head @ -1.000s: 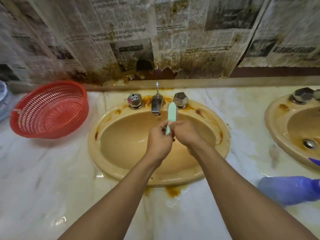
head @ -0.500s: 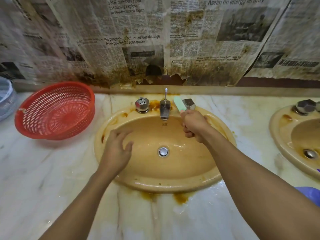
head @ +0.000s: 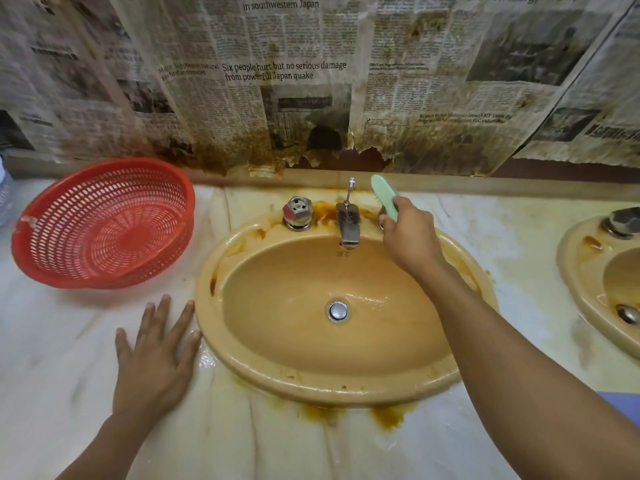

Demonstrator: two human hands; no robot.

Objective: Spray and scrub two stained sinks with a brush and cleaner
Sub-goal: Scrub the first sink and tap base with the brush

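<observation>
**Brush at the back rim of the stained sink**

Head view, looking down on a marble counter (head: pixel 52 375).

Centre: tan oval sink (head: pixel 311 388), basin holding a chrome plug (head: pixel 337 310) at its lowest point and a wet sheen around it. Brown stains along the back rim, at the left rim and on the counter below the front edge.

Behind the basin: a hexagonal knob (head: pixel 298 211) at left and a spout (head: pixel 348 226) in the middle, with a thin lift rod (head: pixel 350 190) upright behind the spout.

Right hand (head: pixel 408 237) over the back rim just right of the spout, fingers curled round the handle of a pale green brush (head: pixel 384 197). Brush head above the hand, pointing up and away toward the wall. Contact between bristles and rim not discernible.

Left hand (head: pixel 152 362) palm down on the counter, fingers straight and spread, holding nothing, thumb tip just beside the sink's left rim.

Left of the sink: red perforated basket (head: pixel 104 223), tilted with its opening toward the camera, only its own slotted floor visible inside.

Right edge: second sink (head: pixel 575 271), partly cut off, with a drain (head: pixel 627 314) in the basin, and a dark knob (head: pixel 623 220) and a brown stain on the rim.

Wall behind: stained, torn newspaper (head: pixel 311 81).

Lower right corner: a purple shape (head: pixel 620 403), cut off, not identifiable.
</observation>
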